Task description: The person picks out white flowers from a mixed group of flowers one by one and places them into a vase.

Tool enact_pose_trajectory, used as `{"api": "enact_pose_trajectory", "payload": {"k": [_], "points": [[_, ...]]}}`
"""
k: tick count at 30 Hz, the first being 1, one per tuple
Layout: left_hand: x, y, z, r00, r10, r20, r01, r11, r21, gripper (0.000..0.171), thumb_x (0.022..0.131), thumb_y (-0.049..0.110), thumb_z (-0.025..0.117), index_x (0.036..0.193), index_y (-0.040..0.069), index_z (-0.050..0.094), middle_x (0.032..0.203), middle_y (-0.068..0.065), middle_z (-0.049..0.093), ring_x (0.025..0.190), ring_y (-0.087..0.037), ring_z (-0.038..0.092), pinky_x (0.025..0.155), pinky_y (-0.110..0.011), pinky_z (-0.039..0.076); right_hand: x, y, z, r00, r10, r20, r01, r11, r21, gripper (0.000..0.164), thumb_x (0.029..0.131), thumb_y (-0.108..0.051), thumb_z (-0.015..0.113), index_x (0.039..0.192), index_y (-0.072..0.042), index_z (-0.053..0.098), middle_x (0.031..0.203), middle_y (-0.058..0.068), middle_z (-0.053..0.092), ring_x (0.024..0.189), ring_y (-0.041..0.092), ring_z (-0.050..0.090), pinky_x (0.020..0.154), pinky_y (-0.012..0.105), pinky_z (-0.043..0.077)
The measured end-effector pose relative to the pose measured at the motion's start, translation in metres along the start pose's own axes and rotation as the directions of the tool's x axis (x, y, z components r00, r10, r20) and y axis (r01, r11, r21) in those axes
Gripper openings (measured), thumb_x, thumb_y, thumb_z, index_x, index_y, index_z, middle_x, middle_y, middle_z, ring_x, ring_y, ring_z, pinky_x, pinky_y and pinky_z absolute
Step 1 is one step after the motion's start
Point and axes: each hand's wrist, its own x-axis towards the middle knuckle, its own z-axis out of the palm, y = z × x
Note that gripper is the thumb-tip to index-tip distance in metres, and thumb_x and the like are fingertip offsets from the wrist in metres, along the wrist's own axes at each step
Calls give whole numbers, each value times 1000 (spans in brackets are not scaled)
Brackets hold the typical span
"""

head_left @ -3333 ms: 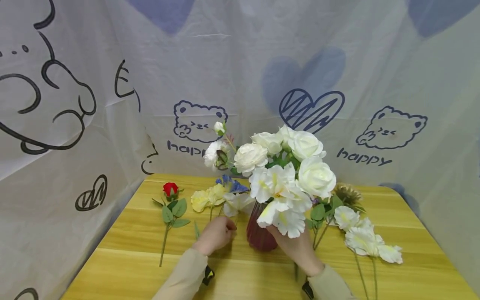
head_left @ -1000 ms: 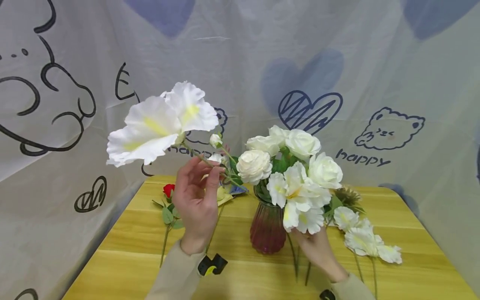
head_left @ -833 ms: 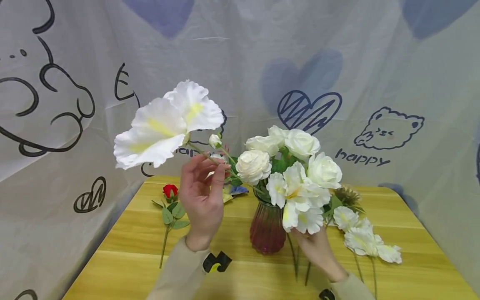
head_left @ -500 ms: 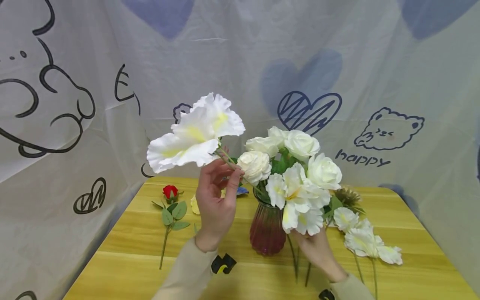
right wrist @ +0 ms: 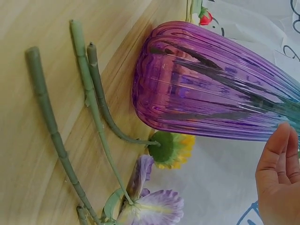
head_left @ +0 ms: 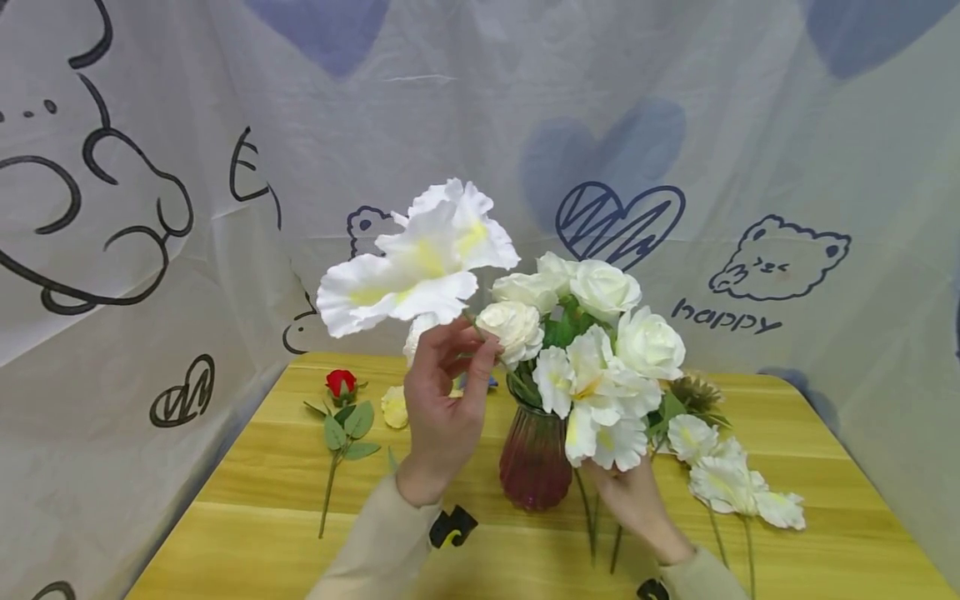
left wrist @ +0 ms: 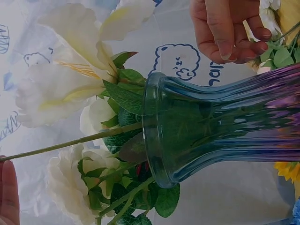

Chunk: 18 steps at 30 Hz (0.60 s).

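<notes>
My left hand (head_left: 446,412) pinches the stem of a large white iris (head_left: 420,262) with yellow-marked petals, left of the vase (head_left: 534,462). In the left wrist view, the iris stem (left wrist: 70,146) slants from my fingertips (left wrist: 8,192) down to the vase's mouth. The ribbed glass vase is bluish at the neck and pink-purple below. It stands upright holding white roses (head_left: 606,290), a ruffled white bloom (head_left: 512,332) and another iris (head_left: 592,379). My right hand (head_left: 633,504), partly behind that iris, stays beside the vase with loosely bent fingers, gripping nothing visible.
A red rose (head_left: 341,385) lies on the wooden table (head_left: 247,542) at left, a yellow flower (head_left: 394,407) behind my left hand. At right lie white irises (head_left: 731,479) and a brownish flower (head_left: 696,390). Cut stems (right wrist: 44,101) lie beside the vase. A printed curtain (head_left: 480,125) hangs behind.
My left hand, low over the table 3.3 seconds ago, has lifted the white iris and moved right to the vase. My right hand has shifted slightly right, then stayed still.
</notes>
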Motion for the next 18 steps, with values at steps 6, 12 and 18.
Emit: {"api": "enact_pose_trajectory", "payload": {"k": [6, 12, 18], "points": [[0, -3, 3, 999, -10, 50, 9, 1000, 18, 25, 85, -13, 57, 109, -13, 50, 86, -20, 61, 73, -27, 63, 61, -31, 57, -1, -5, 0, 1000, 8, 15, -9, 998, 60, 49, 78, 20, 59, 123, 2, 51, 112, 7, 60, 104, 7, 56, 81, 19, 50], [-6, -8, 3, 992, -76, 105, 69, 995, 65, 23, 88, -7, 58, 111, -7, 52, 90, -17, 61, 79, -25, 64, 67, -33, 58, -2, -4, 1, 999, 1, 38, -5, 995, 103, 46, 80, 19, 57, 122, 1, 51, 110, 6, 59, 101, 7, 55, 78, 19, 50], [-13, -14, 5, 981, -123, 150, 110, 990, 91, 18, 90, 0, 59, 106, -3, 53, 92, -16, 63, 81, -25, 65, 71, -32, 58, -4, -2, 2, 997, 22, 68, -28, 996, 82, 26, 84, 12, 58, 105, -4, 53, 85, 3, 54, 77, 4, 52, 57, 24, 49]]}}
